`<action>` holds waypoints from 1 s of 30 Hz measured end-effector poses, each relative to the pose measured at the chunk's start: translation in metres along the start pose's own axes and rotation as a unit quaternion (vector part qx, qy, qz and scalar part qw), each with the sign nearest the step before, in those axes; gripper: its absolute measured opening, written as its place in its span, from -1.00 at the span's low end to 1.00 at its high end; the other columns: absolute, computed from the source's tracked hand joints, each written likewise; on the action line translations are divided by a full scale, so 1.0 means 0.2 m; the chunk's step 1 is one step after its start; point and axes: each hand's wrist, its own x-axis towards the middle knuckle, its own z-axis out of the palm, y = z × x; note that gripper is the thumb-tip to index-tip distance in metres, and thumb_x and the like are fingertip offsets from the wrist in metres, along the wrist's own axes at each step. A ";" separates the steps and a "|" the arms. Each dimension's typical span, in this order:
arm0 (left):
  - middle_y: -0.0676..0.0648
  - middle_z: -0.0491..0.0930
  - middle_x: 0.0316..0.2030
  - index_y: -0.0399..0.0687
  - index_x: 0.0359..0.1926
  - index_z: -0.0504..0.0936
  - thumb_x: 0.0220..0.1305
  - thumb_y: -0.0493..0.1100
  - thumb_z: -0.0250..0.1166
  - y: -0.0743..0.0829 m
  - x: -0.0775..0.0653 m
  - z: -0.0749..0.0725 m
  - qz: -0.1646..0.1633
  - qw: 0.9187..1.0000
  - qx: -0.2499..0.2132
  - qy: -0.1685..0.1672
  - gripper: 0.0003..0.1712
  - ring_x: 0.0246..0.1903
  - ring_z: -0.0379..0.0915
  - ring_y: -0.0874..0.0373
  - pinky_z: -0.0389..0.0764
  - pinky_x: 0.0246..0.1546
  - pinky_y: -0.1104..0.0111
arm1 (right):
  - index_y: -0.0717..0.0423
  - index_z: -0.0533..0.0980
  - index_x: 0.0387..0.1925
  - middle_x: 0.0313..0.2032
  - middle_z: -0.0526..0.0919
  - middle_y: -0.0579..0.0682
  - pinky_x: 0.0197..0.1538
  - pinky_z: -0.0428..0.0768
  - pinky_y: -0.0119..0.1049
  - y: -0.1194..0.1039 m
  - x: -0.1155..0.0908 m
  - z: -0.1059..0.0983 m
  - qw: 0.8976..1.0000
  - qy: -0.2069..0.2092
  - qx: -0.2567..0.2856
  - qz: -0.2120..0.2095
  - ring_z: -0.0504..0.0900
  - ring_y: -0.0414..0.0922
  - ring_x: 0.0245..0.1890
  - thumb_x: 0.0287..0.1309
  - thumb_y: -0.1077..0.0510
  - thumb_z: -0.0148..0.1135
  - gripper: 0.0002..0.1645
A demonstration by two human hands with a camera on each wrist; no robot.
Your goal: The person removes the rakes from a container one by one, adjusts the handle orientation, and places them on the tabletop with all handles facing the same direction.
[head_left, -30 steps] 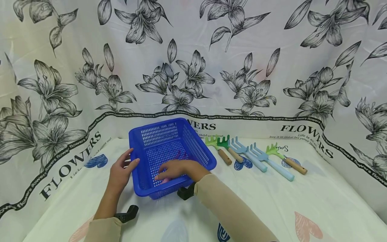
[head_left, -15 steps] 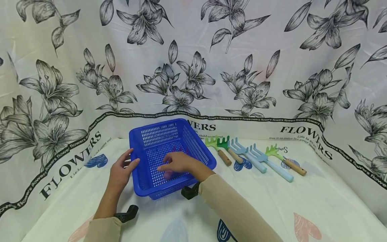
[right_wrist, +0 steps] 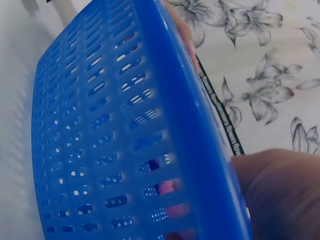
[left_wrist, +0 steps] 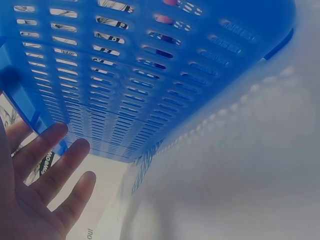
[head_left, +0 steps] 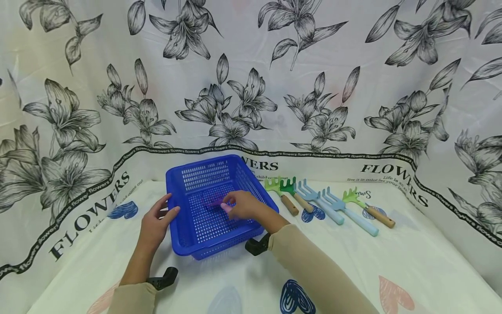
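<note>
A blue plastic basket (head_left: 180, 231) with slotted walls stands on the cloth. My left hand (head_left: 156, 222) is at its left rim, thumb and fingertips right at the edge. In the left wrist view, several fingers (left_wrist: 55, 170) are spread and fairly straight outside the wall. Inside the basket, my right hand (head_left: 244, 206) pinches the pink handle (head_left: 226, 208) of a small hand rake. Its magenta head (head_left: 213, 201) points left, close over the basket floor. Through the slots in the right wrist view, bits of the pink handle (right_wrist: 170, 186) show.
Right of the basket lie several more hand rakes: a light green one (head_left: 288, 203), a dark green one (head_left: 302, 200), two light blue ones (head_left: 331, 211) and another light green one (head_left: 376, 213). A flower-printed curtain (head_left: 251, 87) hangs behind.
My right hand has moved right and slightly up within the basket, turning the rake so its magenta head now points left. The left hand and basket have stayed put.
</note>
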 end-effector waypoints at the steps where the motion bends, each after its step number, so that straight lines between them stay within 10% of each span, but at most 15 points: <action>1: -0.36 0.30 0.29 0.02 0.50 0.13 0.37 0.19 0.13 0.00 0.00 0.00 0.001 1.000 0.002 0.001 -0.20 0.20 0.30 -0.30 0.39 0.09 -0.19 | 0.09 0.58 0.06 -0.04 0.60 0.07 -0.23 0.63 -0.30 0.00 0.00 0.00 1.000 0.007 0.000 0.005 0.59 -0.10 -0.21 0.02 0.25 0.41 -0.51; 12: -0.34 0.31 0.29 0.04 0.50 0.14 0.35 0.21 0.14 0.00 -0.01 0.00 0.002 1.000 -0.002 0.004 -0.19 0.20 0.31 -0.30 0.40 0.10 -0.18 | 0.12 0.67 -0.14 -0.23 0.66 -0.05 -0.15 0.60 -0.22 0.03 -0.06 -0.08 0.993 0.118 0.007 0.006 0.56 -0.08 -0.18 0.16 0.14 0.37 -0.77; 30: -0.34 0.32 0.29 0.03 0.49 0.16 0.36 0.21 0.14 -0.02 0.00 0.01 0.005 1.000 0.001 0.010 -0.19 0.20 0.32 -0.29 0.40 0.10 -0.19 | 0.15 0.66 -0.13 -0.26 0.68 0.00 -0.27 0.59 -0.26 0.23 -0.18 -0.29 0.950 0.294 0.098 -0.024 0.56 -0.06 -0.32 0.23 0.20 0.31 -0.81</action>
